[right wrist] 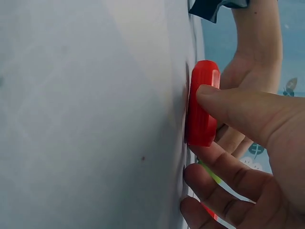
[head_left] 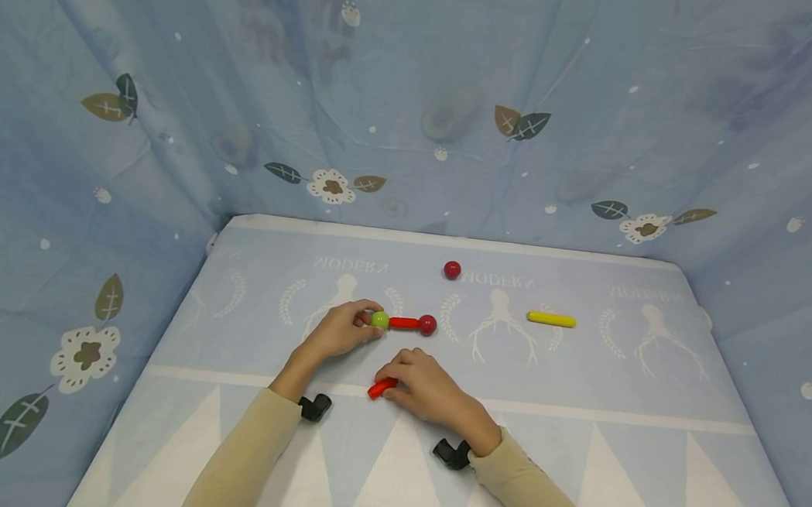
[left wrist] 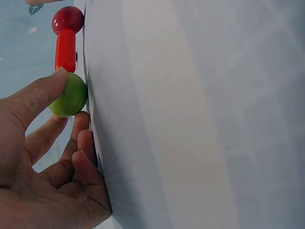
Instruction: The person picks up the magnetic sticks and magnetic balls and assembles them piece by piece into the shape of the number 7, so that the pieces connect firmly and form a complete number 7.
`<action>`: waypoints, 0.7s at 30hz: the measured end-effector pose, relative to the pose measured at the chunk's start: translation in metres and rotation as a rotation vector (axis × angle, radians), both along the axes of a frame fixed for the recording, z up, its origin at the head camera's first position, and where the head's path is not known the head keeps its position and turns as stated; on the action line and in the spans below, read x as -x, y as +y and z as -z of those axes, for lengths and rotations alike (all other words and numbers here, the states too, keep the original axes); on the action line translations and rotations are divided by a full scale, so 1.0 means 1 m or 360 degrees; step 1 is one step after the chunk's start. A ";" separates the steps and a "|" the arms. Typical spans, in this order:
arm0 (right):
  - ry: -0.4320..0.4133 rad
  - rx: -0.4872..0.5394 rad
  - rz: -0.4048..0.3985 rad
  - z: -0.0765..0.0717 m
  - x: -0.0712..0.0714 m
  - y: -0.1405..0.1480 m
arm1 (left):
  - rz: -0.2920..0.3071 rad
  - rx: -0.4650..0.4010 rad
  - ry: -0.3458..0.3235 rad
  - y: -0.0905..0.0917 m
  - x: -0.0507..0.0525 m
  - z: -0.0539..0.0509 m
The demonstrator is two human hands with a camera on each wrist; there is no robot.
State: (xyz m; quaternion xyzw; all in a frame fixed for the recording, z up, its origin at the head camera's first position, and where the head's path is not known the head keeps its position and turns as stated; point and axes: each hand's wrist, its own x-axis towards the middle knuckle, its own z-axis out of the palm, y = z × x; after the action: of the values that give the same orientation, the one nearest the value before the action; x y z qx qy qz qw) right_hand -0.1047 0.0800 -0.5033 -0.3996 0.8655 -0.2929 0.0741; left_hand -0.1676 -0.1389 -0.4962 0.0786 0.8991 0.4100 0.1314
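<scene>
My left hand (head_left: 340,328) pinches a green ball (left wrist: 70,97) between thumb and fingers. A red rod (head_left: 404,323) joins that ball to a dark red ball (head_left: 427,325), and this piece lies along the table. Nearer the front edge, my right hand (head_left: 428,387) pinches a loose short red rod (right wrist: 204,105) with its thumb on one side. The rod sits at the table surface, angled, with one end sticking out to the left of the fingers.
Another dark red ball (head_left: 452,269) rests farther back on the patterned cloth. To the right lies a yellow rod (head_left: 551,319). Blue printed curtain (head_left: 413,130) walls close off the table's back and sides. A black wrist mount (head_left: 453,454) sits beneath the right wrist.
</scene>
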 end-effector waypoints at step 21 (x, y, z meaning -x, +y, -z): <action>-0.0037 0.0003 0.0038 0.001 -0.002 0.004 | 0.0013 0.0018 0.0017 0.001 0.003 0.002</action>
State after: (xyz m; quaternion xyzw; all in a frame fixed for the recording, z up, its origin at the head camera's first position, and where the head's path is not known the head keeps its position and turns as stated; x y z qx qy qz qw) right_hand -0.1030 0.0836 -0.5040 -0.3860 0.8690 -0.2991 0.0802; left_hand -0.1704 -0.1382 -0.4978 0.0839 0.9018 0.4040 0.1287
